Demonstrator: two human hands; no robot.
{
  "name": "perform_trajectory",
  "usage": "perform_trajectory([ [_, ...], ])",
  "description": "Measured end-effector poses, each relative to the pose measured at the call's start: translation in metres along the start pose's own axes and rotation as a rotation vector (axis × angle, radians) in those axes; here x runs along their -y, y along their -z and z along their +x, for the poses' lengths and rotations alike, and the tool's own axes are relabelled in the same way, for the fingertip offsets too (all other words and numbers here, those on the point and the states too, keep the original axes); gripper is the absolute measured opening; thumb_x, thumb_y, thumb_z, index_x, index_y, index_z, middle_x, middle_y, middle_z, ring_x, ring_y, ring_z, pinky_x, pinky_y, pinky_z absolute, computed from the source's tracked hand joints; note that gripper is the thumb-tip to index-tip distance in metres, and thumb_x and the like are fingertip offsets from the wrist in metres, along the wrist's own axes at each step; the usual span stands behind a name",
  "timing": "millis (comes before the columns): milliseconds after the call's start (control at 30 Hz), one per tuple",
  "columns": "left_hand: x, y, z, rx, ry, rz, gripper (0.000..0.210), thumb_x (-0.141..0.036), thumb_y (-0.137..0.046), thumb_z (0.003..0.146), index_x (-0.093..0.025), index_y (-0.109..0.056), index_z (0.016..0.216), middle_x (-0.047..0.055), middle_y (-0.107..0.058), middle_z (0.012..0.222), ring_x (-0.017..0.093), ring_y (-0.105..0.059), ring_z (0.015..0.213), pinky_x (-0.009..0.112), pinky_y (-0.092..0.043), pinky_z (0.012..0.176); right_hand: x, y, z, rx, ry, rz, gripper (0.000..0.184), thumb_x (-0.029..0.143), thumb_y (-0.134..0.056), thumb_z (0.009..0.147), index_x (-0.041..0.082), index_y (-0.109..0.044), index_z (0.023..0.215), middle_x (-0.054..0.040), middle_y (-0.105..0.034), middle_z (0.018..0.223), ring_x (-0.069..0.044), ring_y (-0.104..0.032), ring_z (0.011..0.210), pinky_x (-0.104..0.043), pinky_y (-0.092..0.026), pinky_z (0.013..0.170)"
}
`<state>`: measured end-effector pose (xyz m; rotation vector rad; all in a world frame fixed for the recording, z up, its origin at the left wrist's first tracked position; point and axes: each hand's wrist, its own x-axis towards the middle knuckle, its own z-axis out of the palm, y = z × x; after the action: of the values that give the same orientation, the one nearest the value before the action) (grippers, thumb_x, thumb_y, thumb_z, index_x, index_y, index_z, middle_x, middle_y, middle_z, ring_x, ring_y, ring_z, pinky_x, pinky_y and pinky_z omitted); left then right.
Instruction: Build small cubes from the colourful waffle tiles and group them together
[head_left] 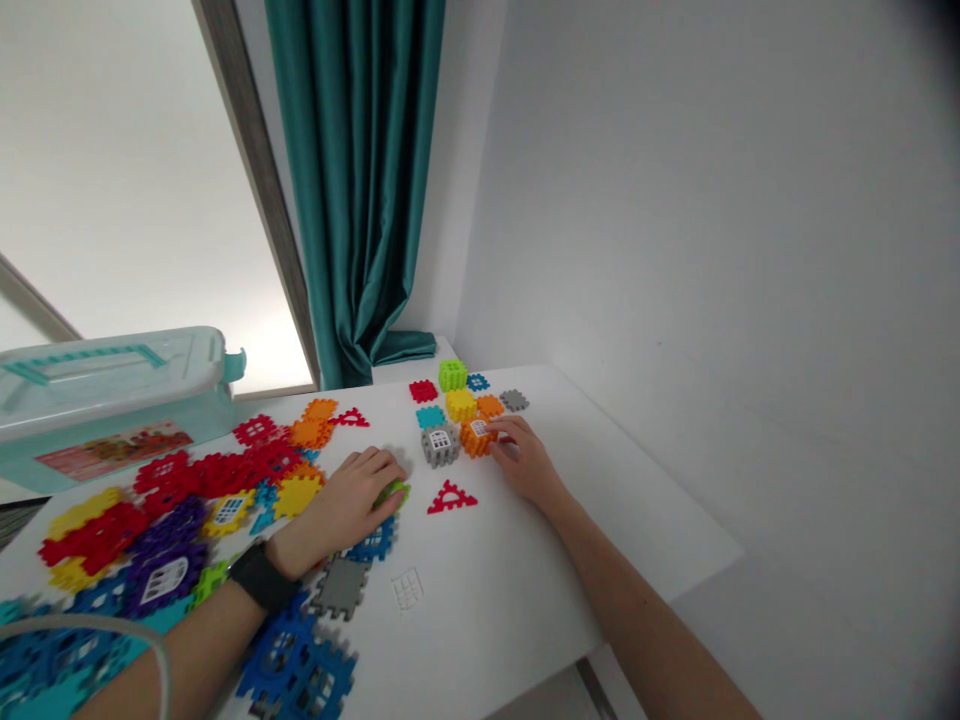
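Observation:
My right hand (526,462) has its fingers and thumb against the right side of an orange block cube (475,440) with a white window on it. Beside that cube stands a grey block cube (440,446), also with a white window. Behind them are a yellow block cube (461,405) and a lime green one (452,375). My left hand (358,492), a dark watch on its wrist, is closed around a lime green toothed tile (393,492), mostly hidden under the fingers. A red triangular piece (452,497) lies flat between my hands.
Loose interlocking tiles, among them red (217,474), purple (166,575) and blue (300,665), cover the left of the white table (495,600). A lidded teal box (112,400) stands at the back left. A white window insert (407,591) lies near the front. A wall (712,300) borders the right.

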<state>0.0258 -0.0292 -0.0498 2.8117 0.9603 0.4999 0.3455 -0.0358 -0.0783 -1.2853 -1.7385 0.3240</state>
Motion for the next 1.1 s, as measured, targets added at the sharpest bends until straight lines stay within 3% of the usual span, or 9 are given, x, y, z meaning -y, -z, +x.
perform_trajectory([
  [967, 0.001, -0.001, 0.000, -0.020, -0.007, -0.012, 0.020, -0.033, -0.048, 0.098, -0.021, -0.064, 0.102, 0.008, -0.064, 0.104, 0.025, -0.057, 0.098, 0.039, -0.046, 0.085, 0.006, 0.000, -0.002, -0.053, -0.015, 0.028, 0.023, 0.029, -0.061, 0.088, 0.025, -0.069, 0.109, -0.0092, -0.062, 0.115, -0.023, -0.062, 0.108, -0.037, -0.061, 0.081],
  [1100, -0.002, 0.003, 0.000, -0.013, -0.014, -0.010, 0.021, -0.034, -0.047, 0.099, -0.021, -0.064, 0.103, 0.008, -0.064, 0.104, 0.024, -0.057, 0.098, 0.037, -0.047, 0.086, 0.013, 0.003, -0.003, -0.114, 0.044, -0.031, 0.022, 0.028, -0.061, 0.089, 0.026, -0.069, 0.110, -0.0095, -0.063, 0.116, -0.025, -0.060, 0.113, -0.045, -0.058, 0.092],
])
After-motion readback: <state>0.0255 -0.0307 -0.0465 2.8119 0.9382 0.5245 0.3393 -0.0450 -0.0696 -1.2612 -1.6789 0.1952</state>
